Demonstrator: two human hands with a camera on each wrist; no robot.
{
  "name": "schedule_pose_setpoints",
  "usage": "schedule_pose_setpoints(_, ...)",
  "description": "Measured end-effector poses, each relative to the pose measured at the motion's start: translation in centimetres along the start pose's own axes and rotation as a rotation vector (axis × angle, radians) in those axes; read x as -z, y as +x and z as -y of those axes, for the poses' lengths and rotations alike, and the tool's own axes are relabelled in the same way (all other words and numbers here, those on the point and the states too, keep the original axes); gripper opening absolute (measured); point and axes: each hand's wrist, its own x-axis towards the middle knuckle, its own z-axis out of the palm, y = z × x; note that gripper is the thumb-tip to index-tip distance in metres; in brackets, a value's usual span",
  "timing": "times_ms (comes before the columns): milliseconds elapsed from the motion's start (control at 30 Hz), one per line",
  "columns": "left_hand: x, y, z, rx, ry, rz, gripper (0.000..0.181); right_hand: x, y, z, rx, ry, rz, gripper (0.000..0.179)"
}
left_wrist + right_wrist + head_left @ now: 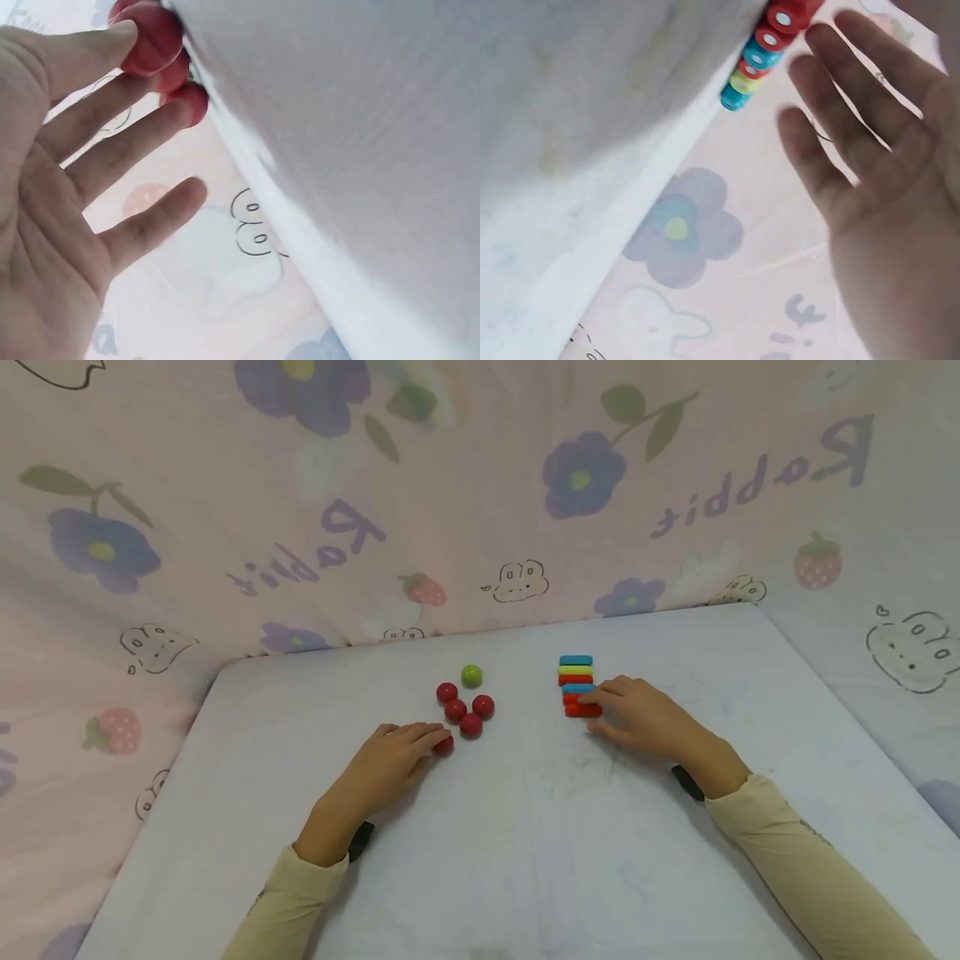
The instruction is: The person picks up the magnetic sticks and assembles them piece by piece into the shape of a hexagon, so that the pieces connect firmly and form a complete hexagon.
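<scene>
My left hand (390, 768) pinches the nearest red ball (446, 746). In the left wrist view the thumb presses that red ball (156, 41) while the lower fingers stretch out loosely; the ball's far side is hidden. Several other red balls (471, 726) lie just beyond, with a green ball (472, 675) behind them. Over the near end of a column of short coloured rods is my right hand (648, 718), its fingers extended. The index finger reaches the red rods (583, 711). In the right wrist view, the rods' round ends have pale centres, as on the blue rod (735, 99).
A white-covered table (510, 843) spans the space below both hands. Behind it and along the sides hangs a pink patterned cloth (465, 485) with flowers, rabbits and strawberries. Balls and rods form two separate groups near the table's back half.
</scene>
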Motion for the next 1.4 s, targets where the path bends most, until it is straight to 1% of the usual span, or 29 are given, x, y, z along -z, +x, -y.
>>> schedule_pose_setpoints(100,-0.1,-0.1,0.1,0.024,-0.014,-0.007,0.038,-0.2,0.0,0.1,0.019,-0.023,0.009,0.035)
schedule_pose_setpoints(167,-0.1,-0.1,0.1,0.045,-0.028,0.009,0.038,-0.3,0.0,0.1,0.024,-0.015,0.014,0.034)
schedule_pose_setpoints(367,0.4,0.2,-0.1,0.119,-0.075,0.069,0.04,-0.3,-0.1,-0.1,-0.045,0.055,0.063,0.035)
schedule_pose_setpoints(500,0.5,0.2,0.0,0.15,-0.104,0.088,0.043,-0.2,-0.2,-0.2,-0.091,0.084,0.1,0.034)
schedule_pose_setpoints(600,0.9,0.3,0.1,0.148,-0.127,0.095,0.049,-0.1,0.0,-0.2,-0.1,0.088,0.101,0.033)
schedule_pose_setpoints(700,1.2,0.2,0.1,0.107,-0.172,0.081,0.05,-0.1,0.3,-0.2,-0.093,0.08,0.093,0.033)
schedule_pose_setpoints(800,1.4,0.2,0.1,0.056,-0.204,0.076,0.047,-0.2,0.3,-0.2,-0.098,0.084,0.108,0.033)
schedule_pose_setpoints(867,1.4,0.1,0.0,0.049,-0.199,0.066,0.042,-0.3,0.2,-0.2,-0.107,0.095,0.117,0.032)
schedule_pose_setpoints(933,1.6,0.0,-0.1,0.075,-0.181,0.057,0.038,-0.3,0.2,-0.1,-0.109,0.1,0.118,0.033)
schedule_pose_setpoints(1000,1.7,-0.1,-0.2,0.115,-0.16,0.042,0.037,-0.3,0.3,-0.1,-0.107,0.11,0.116,0.035)
schedule_pose_setpoints(1067,1.8,-0.1,-0.3,0.155,-0.156,0.035,0.036,-0.3,0.3,0.0,-0.106,0.119,0.12,0.039)
schedule_pose_setpoints(1133,1.7,0.0,-0.5,0.178,-0.166,0.032,0.035,-0.3,0.3,0.0,-0.111,0.125,0.132,0.04)
schedule_pose_setpoints(1300,1.2,0.2,-1.0,0.254,-0.281,0.04,0.031,-0.2,-0.1,-0.1,-0.131,0.143,0.138,0.031)
schedule_pose_setpoints(1400,0.9,0.3,-1.3,0.324,-0.384,0.054,0.034,-0.2,-0.3,-0.2,-0.12,0.148,0.127,0.027)
